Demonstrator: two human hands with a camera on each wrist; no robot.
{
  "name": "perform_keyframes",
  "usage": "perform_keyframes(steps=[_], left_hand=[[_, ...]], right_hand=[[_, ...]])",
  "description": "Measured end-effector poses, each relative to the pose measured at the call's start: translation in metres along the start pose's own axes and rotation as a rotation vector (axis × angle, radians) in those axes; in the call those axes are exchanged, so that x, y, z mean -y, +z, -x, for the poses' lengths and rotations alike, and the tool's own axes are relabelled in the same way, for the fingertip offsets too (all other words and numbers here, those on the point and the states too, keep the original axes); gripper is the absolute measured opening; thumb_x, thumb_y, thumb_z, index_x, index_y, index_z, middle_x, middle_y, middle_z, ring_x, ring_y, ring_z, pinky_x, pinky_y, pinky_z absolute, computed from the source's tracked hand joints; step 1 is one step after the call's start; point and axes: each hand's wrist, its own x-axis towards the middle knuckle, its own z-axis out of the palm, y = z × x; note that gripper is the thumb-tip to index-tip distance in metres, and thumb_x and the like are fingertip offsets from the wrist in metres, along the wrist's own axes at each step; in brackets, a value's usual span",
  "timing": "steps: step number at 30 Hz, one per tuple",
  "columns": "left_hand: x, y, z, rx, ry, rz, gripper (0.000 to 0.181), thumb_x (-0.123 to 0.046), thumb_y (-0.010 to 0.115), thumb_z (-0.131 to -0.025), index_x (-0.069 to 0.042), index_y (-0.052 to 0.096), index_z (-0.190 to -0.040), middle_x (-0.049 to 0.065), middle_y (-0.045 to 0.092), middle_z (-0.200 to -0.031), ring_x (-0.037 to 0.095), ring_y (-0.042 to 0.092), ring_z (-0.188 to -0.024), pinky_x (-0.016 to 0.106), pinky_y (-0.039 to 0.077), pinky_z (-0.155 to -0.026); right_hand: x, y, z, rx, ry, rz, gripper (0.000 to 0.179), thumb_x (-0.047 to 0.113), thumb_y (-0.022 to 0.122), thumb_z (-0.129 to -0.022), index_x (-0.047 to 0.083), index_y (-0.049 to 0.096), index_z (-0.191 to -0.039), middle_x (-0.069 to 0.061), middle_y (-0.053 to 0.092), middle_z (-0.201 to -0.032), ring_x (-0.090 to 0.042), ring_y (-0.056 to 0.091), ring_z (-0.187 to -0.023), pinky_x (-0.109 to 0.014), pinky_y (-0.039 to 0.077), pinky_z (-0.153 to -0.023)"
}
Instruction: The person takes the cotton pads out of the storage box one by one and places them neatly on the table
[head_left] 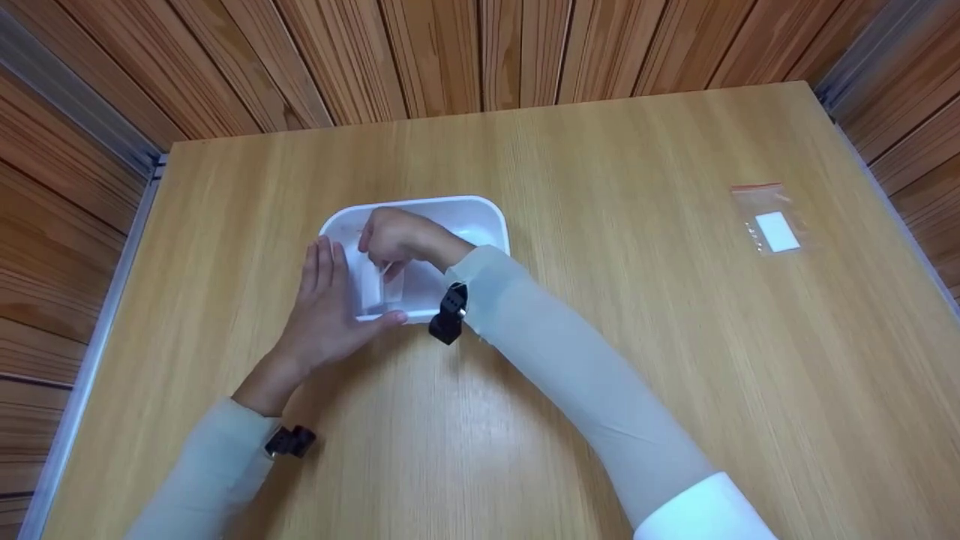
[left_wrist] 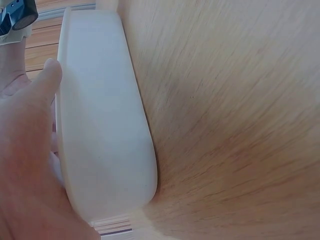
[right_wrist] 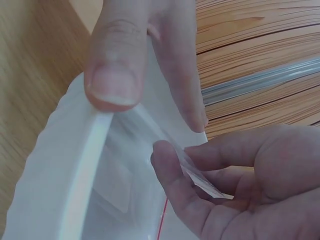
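A white plastic tray sits on the table, with my left hand resting at its left front corner. The fingers lie straight along the left side, and the thumb touches the front rim. Inside the tray, my right hand pinches the edge of a clear zip bag between thumb and fingers. A red line runs along part of the bag in the right wrist view, and a pale flat shape shows through it. From the left wrist view, the tray's outer wall hides the bag.
Far to the right on the wooden table lies another clear zip bag with a red strip and a white rectangle inside. Wood-panelled walls stand behind and at both sides of the table. Metal rails edge its left and right sides.
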Motion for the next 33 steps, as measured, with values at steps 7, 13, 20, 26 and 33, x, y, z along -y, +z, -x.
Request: perform_keyframes(steps=[7, 13, 20, 26, 33], left_hand=[[0.001, 0.0, 0.001, 0.0, 0.003, 0.007, 0.133, -0.076, 0.063, -0.082, 0.003, -0.013, -0.158, 0.019, -0.023, -0.166, 0.036, -0.022, -0.152, 0.057, 0.0, -0.123], [0.0, 0.0, 0.0, 0.0, -0.012, -0.004, 0.135, -0.077, 0.062, -0.082, 0.004, -0.014, -0.157, 0.019, -0.025, -0.165, 0.037, -0.023, -0.152, 0.058, 0.001, -0.123], [-0.001, 0.0, -0.001, -0.005, -0.004, 0.006, 0.134, -0.074, 0.065, -0.082, 0.005, -0.013, -0.157, 0.02, -0.023, -0.166, 0.038, -0.022, -0.152, 0.059, 0.001, -0.122], [-0.001, 0.001, -0.001, -0.004, -0.004, 0.002, 0.134, -0.073, 0.066, -0.082, 0.007, -0.013, -0.157, 0.021, -0.023, -0.165, 0.038, -0.022, -0.152, 0.058, 0.001, -0.123], [0.0, 0.001, 0.0, -0.015, 0.006, 0.0, 0.134, -0.072, 0.066, -0.082, 0.007, -0.012, -0.157, 0.022, -0.023, -0.165, 0.039, -0.021, -0.152, 0.058, 0.002, -0.123]], right_hand=[[-0.001, -0.007, 0.003, -0.037, 0.013, -0.029, 0.04, -0.004, 0.055, -0.098, 0.003, 0.062, -0.137, -0.009, 0.062, -0.13, -0.02, 0.066, -0.1, -0.025, 0.059, -0.074], [-0.006, -0.017, 0.009, -0.073, -0.066, -0.069, 0.037, 0.0, 0.054, -0.099, 0.003, 0.064, -0.135, -0.009, 0.062, -0.128, -0.02, 0.064, -0.1, -0.025, 0.059, -0.075], [-0.016, -0.028, 0.017, -0.132, -0.166, -0.112, 0.029, 0.005, 0.054, -0.102, 0.002, 0.069, -0.128, -0.007, 0.064, -0.124, -0.02, 0.063, -0.101, -0.029, 0.059, -0.077], [-0.022, -0.032, 0.021, -0.135, -0.224, -0.187, 0.03, 0.001, 0.053, -0.1, -0.002, 0.069, -0.126, -0.012, 0.067, -0.123, -0.017, 0.063, -0.091, -0.03, 0.058, -0.073], [-0.029, -0.036, 0.027, -0.128, -0.269, -0.259, 0.028, 0.004, 0.053, -0.103, -0.001, 0.068, -0.127, -0.011, 0.065, -0.127, -0.019, 0.065, -0.095, -0.03, 0.058, -0.076]])
